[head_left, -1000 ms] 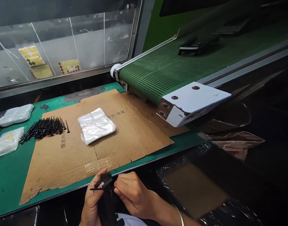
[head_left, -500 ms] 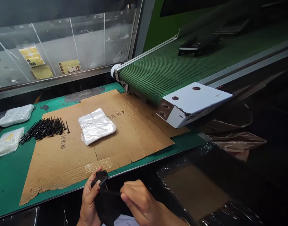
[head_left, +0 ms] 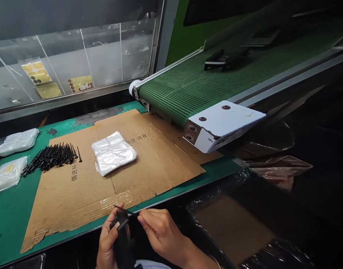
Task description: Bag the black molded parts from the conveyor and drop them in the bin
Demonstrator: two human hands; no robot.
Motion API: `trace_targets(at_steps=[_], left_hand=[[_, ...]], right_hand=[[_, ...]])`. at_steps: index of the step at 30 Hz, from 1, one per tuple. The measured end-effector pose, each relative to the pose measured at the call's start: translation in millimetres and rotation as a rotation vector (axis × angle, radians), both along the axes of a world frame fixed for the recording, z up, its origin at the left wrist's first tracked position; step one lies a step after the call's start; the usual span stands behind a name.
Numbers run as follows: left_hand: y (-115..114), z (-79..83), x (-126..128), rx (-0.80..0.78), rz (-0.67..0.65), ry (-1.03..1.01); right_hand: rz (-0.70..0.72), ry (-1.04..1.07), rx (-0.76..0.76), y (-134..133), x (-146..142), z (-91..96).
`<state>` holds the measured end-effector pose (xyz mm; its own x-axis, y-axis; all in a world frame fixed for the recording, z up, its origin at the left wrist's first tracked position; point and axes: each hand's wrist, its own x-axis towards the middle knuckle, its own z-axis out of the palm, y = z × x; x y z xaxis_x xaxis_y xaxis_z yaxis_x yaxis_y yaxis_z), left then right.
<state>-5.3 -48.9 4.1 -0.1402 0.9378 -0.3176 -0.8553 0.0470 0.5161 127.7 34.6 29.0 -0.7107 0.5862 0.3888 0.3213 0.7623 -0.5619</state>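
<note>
At the near edge of the table, my left hand (head_left: pixel 107 239) is closed around a black plastic part (head_left: pixel 123 243), held upright with its lower end dark and blurred. My right hand (head_left: pixel 161 233) is closed in a pinch on a thin dark stick (head_left: pixel 129 212), which reaches left across the top of the part. Whether the stick touches the part I cannot tell. Beyond my hands, a stack of clear plastic bags (head_left: pixel 113 153) lies on a flattened cardboard sheet (head_left: pixel 76 209). A pile of thin black plastic pins (head_left: pixel 55 156) lies left of that stack.
A green conveyor belt (head_left: pixel 174 91) slopes down from the upper right, carrying a black part (head_left: pixel 216 64). Its white end bracket (head_left: pixel 227 119) juts over the green table (head_left: pixel 6 220). More bags (head_left: pixel 18 142) lie at far left. A plastic-wrapped brown package (head_left: pixel 233 224) is at lower right.
My right hand has moved slightly up and left, and the thin stick now shows over the top of the black part. My left hand still holds the part, turned a little. The view has shifted slightly.
</note>
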Motion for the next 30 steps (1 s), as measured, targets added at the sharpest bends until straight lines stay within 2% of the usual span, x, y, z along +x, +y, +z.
trace_targets(at_steps=[3, 5, 8, 13, 17, 20, 22, 23, 25, 27, 29, 30], left_hand=[[3, -4.2, -4, 0.067, -0.302, -0.180], [4, -2.9, -5, 0.011, -0.437, -0.271], [2, -0.1, -4, -0.067, -0.435, -0.330], [-6, -8.8, 0, -0.011, -0.371, -0.394], [-9, -15.0, -2, 0.002, -0.321, -0.413], [-7, -10.8, 0, -0.015, -0.279, -0.469], [-5, -7.5, 2, -0.007, -0.180, -0.518], [-3, -6.9, 4, -0.005, -0.107, -0.521], [0, -8.9, 7, -0.041, 0.047, -0.444], [3, -14.7, 9, -0.114, 0.149, -0.327], [7, -21.7, 10, -0.163, 0.200, -0.262], [8, -24.9, 10, -0.167, 0.215, -0.252]], right_hand=[[-0.095, -0.002, 0.027, 13, -2, -6.5], [-0.153, 0.003, 0.050, 24, -1, -9.1], [-0.287, -0.030, 0.162, 43, 8, -12.6], [-0.543, -0.240, 0.379, 80, 29, -29.4], [-0.598, -0.288, 0.408, 103, 39, -43.3], [-0.608, -0.277, 0.420, 100, 37, -41.2], [-0.520, -0.167, 0.387, 85, 30, -33.1], [-0.427, -0.077, 0.344, 73, 25, -28.1], [-0.152, 0.121, 0.229, 43, 14, -18.5], [0.116, 0.228, 0.163, 14, 1, -12.4], [0.249, 0.273, 0.148, -6, -11, -10.3], [0.266, 0.281, 0.123, -11, -16, -10.2]])
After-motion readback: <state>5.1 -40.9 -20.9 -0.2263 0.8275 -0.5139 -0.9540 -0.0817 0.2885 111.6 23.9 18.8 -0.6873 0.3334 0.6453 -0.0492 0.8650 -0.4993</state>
